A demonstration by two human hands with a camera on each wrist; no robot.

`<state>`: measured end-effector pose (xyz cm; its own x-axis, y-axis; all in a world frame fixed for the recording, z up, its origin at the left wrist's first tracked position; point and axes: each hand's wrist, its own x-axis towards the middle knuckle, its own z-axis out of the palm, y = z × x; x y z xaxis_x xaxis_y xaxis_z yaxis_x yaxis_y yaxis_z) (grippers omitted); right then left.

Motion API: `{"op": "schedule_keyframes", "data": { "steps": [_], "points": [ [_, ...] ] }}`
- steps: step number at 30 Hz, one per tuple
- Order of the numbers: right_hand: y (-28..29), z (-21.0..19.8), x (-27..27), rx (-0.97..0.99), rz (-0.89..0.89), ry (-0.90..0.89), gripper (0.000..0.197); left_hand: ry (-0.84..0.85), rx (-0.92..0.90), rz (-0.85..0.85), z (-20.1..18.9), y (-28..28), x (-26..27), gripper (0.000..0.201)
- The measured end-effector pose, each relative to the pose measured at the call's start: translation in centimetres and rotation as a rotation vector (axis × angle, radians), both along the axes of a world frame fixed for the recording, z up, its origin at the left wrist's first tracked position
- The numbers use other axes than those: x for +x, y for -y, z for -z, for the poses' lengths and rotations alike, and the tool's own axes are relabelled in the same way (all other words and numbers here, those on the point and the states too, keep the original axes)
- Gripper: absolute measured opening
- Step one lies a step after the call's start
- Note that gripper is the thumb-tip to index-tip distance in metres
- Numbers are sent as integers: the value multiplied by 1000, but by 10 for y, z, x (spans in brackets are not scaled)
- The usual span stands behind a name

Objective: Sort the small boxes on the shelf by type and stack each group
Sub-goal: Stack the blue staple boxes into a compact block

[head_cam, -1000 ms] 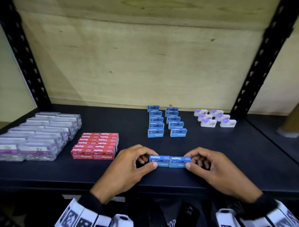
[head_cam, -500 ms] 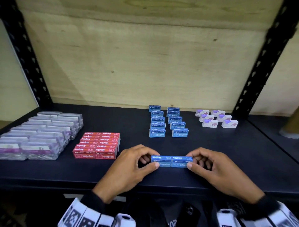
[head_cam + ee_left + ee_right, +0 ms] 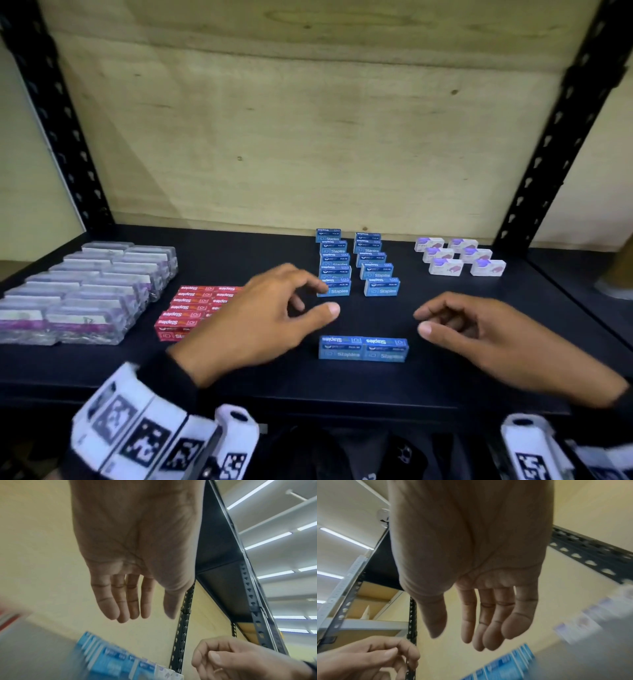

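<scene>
From the head camera, the small blue cardboard staple boxes (image 3: 363, 347) lie side by side at the front of the black metal shelf (image 3: 462, 387), apart from the blue rows (image 3: 356, 263) behind. Red boxes (image 3: 191, 308), clear packs (image 3: 82, 287) and white boxes (image 3: 459, 255) look grouped; stacking seems left. Earlier both hands pinched that pair; now the left hand (image 3: 260, 322) and right hand (image 3: 496, 335) hover loose, holding nothing.

The left wrist camera shows spread fingers (image 3: 123, 601).

The right wrist camera shows the same (image 3: 489, 615).
</scene>
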<state>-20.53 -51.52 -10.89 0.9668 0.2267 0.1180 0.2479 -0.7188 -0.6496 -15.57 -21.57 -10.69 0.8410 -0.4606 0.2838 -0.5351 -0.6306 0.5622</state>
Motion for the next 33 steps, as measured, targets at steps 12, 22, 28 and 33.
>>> {"op": "schedule_keyframes", "data": {
  "steps": [12,22,28,33],
  "points": [
    [-1,-35,99,-697,7,-17,27,-68,752,21,-51,43,80,28],
    [-16,-27,133,-774,-104,-69,11,-77,984,36,-44,70,84,20],
    [-18,-34,109,-703,-111,-87,13,-67,979,53,-46,60,71,17],
    [-23,-29,75,-670,-127,-87,12,-100,922,94,-43,42,54,13]
  ]
}}
